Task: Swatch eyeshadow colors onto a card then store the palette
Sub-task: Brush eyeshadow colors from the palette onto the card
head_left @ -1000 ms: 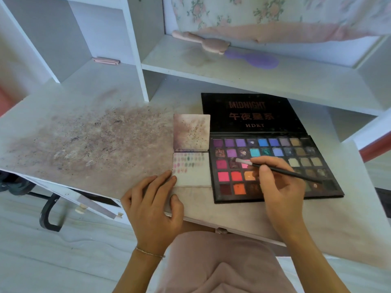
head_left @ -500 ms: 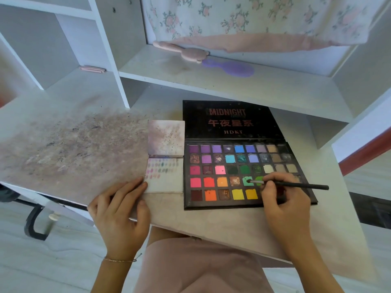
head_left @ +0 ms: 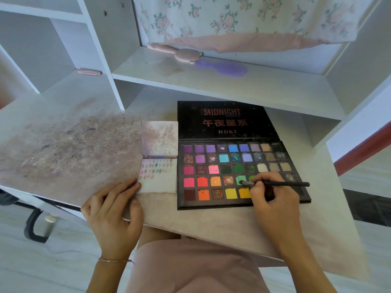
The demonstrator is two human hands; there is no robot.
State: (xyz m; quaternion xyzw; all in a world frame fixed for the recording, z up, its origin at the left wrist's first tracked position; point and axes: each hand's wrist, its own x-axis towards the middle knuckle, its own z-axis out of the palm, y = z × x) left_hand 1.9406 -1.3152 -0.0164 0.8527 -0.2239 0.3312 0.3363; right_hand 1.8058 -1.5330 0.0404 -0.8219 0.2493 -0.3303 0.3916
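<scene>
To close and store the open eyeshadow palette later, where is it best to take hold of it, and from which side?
Probably the black lid, by its far edge, reaching from the shelf side. The lid lies flat behind the pan tray, hinged along their shared seam, so lifting that edge folds it toward the person. The right hand and brush over the pans must leave first.

My right hand (head_left: 273,206) pinches the brush (head_left: 277,183), its tip touching a light green pan of the open palette (head_left: 239,174) on the worktop (head_left: 211,220) — my left hand (head_left: 112,214) rests flat, fingertips touching the swatch card (head_left: 158,176) just beside the palette.
</scene>
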